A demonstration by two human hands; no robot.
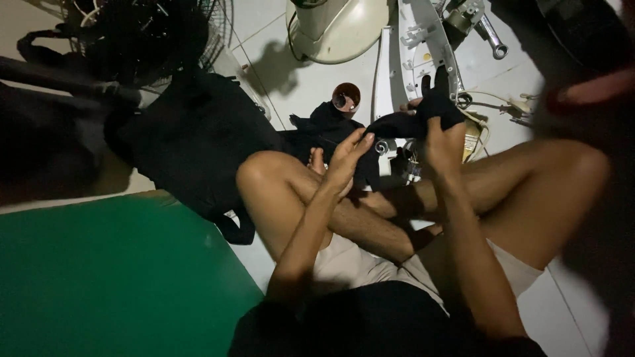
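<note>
So the right hand (442, 135) is bunched tight around one end of a dark, floppy black cloth (403, 122), fingers wrapped right into the fabric, with a wad of it sticking up above the knuckles. The left hand (347, 158) is at the other end of that same cloth, fingers long and only loosely curled, fingertips resting on the edge of the fabric rather than clamping it. Can't really tell if it's actually pinching anything, it's pretty dim. The cloth stretches between the two hands, just above the person's crossed bare legs (370, 211), out in front of the knees.

Right under the cloth, between the hands, there's a small shiny metal part (382, 147), but it's too small and dark to say what it is. Behind the hands a long white plastic housing panel (423, 46) lies on the pale tiled floor (297, 79), with the cloth overlapping its near end. Next to that, further back, a round cream-coloured plastic fan base (337, 30). A little round brown cup-shaped thing (346, 97) sits on the tiles just left of the cloth. A silver metal wrench (493, 38) lies up at the top right near the panel.

Off to the left there's a big black bag (192, 145), a black wire fan grille (132, 33) behind it, and a flat green surface (112, 277) filling the bottom left corner.
</note>
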